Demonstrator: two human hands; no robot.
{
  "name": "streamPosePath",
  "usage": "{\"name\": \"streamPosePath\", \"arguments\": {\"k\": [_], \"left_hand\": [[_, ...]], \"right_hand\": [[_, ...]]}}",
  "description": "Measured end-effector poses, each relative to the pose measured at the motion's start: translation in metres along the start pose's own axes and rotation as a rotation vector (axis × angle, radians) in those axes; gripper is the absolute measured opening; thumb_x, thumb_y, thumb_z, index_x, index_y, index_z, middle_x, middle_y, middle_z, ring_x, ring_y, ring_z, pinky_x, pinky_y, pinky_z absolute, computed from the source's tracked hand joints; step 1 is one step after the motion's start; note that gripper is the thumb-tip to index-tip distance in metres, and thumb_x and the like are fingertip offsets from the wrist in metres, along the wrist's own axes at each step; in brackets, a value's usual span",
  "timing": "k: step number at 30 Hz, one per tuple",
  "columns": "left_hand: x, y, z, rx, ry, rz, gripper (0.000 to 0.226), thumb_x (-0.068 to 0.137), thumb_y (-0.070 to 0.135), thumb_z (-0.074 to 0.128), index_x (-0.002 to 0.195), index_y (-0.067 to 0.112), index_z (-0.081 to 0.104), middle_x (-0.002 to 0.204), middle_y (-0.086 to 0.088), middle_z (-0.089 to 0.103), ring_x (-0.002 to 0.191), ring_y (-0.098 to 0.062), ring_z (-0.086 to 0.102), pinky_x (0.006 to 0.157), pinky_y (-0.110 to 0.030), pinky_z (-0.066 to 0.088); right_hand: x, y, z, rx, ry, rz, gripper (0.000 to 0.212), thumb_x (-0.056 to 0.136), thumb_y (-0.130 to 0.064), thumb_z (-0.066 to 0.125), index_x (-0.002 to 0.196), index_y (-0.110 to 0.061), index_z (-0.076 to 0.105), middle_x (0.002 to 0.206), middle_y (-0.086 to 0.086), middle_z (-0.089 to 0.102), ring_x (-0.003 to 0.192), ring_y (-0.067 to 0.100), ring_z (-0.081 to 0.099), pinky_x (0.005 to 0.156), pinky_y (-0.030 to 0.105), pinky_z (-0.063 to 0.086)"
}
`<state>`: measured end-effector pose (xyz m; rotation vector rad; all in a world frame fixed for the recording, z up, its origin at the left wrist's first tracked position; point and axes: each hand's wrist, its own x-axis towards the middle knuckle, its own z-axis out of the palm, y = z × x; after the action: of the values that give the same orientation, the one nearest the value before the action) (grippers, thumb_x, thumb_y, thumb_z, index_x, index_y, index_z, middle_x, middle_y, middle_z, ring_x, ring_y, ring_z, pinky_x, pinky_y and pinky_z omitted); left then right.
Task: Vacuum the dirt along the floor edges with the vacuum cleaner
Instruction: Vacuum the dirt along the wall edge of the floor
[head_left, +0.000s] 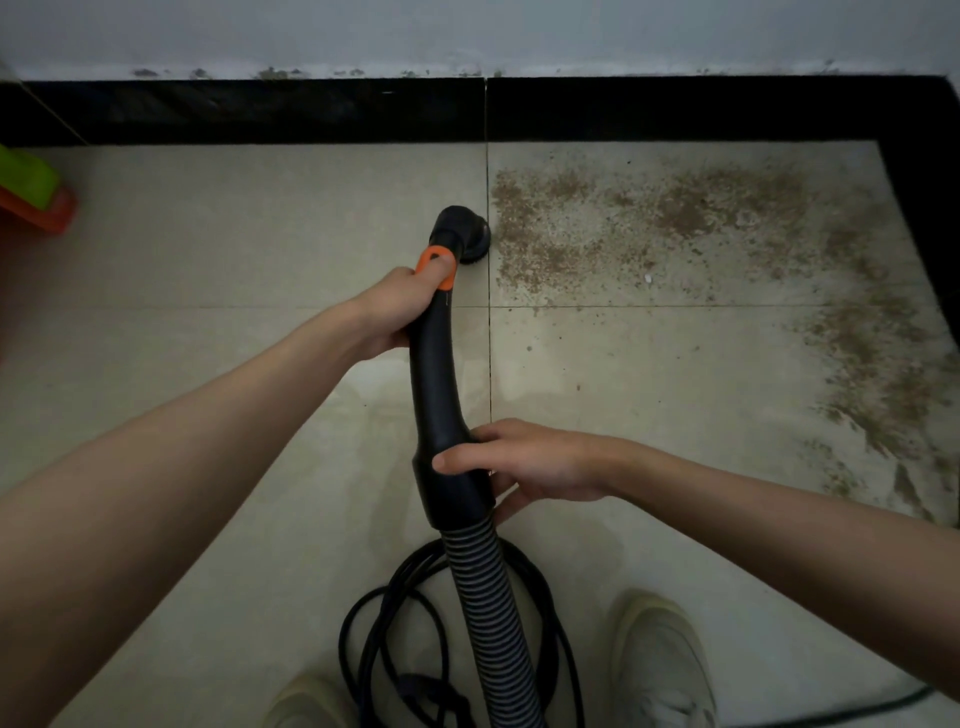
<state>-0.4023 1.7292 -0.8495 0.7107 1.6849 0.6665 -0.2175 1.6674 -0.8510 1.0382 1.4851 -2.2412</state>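
Both my forearms frame the ribbed hose (485, 597), my right hand (530, 462) curled round the black wand (434, 384) at its cuff, my left hand (400, 306) gripping ahead by the orange collar (436, 265). Just beyond it the round brush nozzle (467, 231) seems to touch the dirt (649, 218). Most remains, spreading rightward along the black skirting (675, 109).

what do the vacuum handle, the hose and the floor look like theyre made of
Handle: looks like hard moulded plastic, matte black with a soft sheen, plus an orange plastic slider.
Hose: probably flexible ribbed plastic, judging by its even grey-and-black rings.
Floor: appears to be glazed ceramic or stone tile, pale beige, with thin grout lines and a dull reflection.
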Motion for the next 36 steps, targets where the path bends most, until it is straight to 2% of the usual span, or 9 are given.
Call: {"name": "streamPosePath", "arguments": {"k": [5,10,15,18,22,25,29,33,36], "left_hand": [[-0.007,-0.020,-0.012,-0.078,0.169,-0.023,0.038,0.093,0.046,0.049,0.095,0.008,0.052,0.088,-0.009,0.055,0.072,-0.019,0.054,0.061,-0.029,0.047],[-0.013,-0.034,-0.026,-0.143,0.368,-0.007,0.043,0.091,0.047,0.049,0.104,0.006,0.053,0.097,-0.012,0.058,0.082,-0.024,0.056,0.072,-0.034,0.049],[-0.020,-0.035,-0.031,-0.114,0.284,-0.064,0.042,0.093,0.044,0.046,0.108,0.005,0.052,0.097,-0.012,0.054,0.079,-0.022,0.054,0.064,-0.030,0.047],[-0.024,-0.035,-0.022,-0.172,0.233,-0.074,0.039,0.093,0.042,0.047,0.109,0.006,0.052,0.090,-0.010,0.053,0.077,-0.021,0.053,0.063,-0.029,0.047],[-0.024,-0.035,-0.004,-0.217,0.150,-0.071,0.034,0.094,0.045,0.046,0.097,0.011,0.051,0.084,-0.008,0.051,0.075,-0.019,0.052,0.062,-0.027,0.047],[-0.019,-0.031,0.008,-0.221,0.118,-0.059,0.034,0.094,0.047,0.045,0.094,0.013,0.050,0.083,-0.007,0.051,0.070,-0.017,0.051,0.062,-0.027,0.047],[-0.004,-0.025,0.017,-0.277,0.182,-0.039,0.037,0.095,0.049,0.045,0.093,0.012,0.051,0.089,-0.008,0.053,0.076,-0.020,0.053,0.066,-0.030,0.047],[0.014,-0.006,0.014,-0.375,0.220,-0.016,0.047,0.094,0.050,0.047,0.110,0.005,0.054,0.091,-0.008,0.055,0.076,-0.018,0.054,0.067,-0.029,0.048],[0.024,0.010,0.010,-0.383,0.190,-0.026,0.052,0.095,0.050,0.047,0.118,0.003,0.050,0.092,-0.007,0.056,0.079,-0.017,0.056,0.063,-0.028,0.049]], "right_hand": [[0.008,-0.005,0.006,-0.059,-0.041,0.014,0.032,0.094,-0.041,0.058,0.117,-0.019,0.056,0.108,0.001,0.068,0.096,0.017,0.068,0.080,0.028,0.059],[0.017,-0.012,0.011,-0.131,-0.055,0.015,0.029,0.094,-0.041,0.058,0.113,-0.020,0.056,0.103,-0.001,0.069,0.093,0.014,0.068,0.081,0.029,0.058],[0.021,-0.013,0.014,-0.144,-0.113,0.056,0.044,0.094,-0.041,0.057,0.127,-0.013,0.052,0.116,0.005,0.066,0.102,0.021,0.066,0.082,0.029,0.057],[0.016,-0.012,0.007,-0.136,-0.168,0.096,0.030,0.094,-0.039,0.057,0.117,-0.019,0.053,0.111,0.003,0.064,0.100,0.022,0.066,0.081,0.029,0.058],[0.006,-0.007,-0.005,-0.134,-0.224,0.141,0.020,0.094,-0.035,0.058,0.109,-0.022,0.056,0.114,0.006,0.064,0.096,0.023,0.068,0.081,0.032,0.059],[-0.001,0.000,-0.012,-0.121,-0.159,0.120,0.022,0.094,-0.034,0.060,0.111,-0.021,0.056,0.110,0.005,0.067,0.090,0.020,0.070,0.076,0.031,0.060],[-0.003,0.000,-0.022,-0.167,0.013,0.068,0.019,0.092,-0.038,0.060,0.105,-0.025,0.057,0.100,-0.003,0.069,0.086,0.011,0.070,0.070,0.026,0.059],[0.003,-0.005,-0.030,-0.165,0.235,-0.008,0.035,0.090,-0.046,0.058,0.115,-0.023,0.056,0.100,-0.005,0.067,0.093,0.012,0.067,0.071,0.028,0.056],[0.007,-0.005,-0.033,-0.084,0.396,-0.130,0.028,0.089,-0.047,0.060,0.108,-0.027,0.056,0.097,-0.008,0.066,0.086,0.007,0.065,0.071,0.024,0.051]]}}
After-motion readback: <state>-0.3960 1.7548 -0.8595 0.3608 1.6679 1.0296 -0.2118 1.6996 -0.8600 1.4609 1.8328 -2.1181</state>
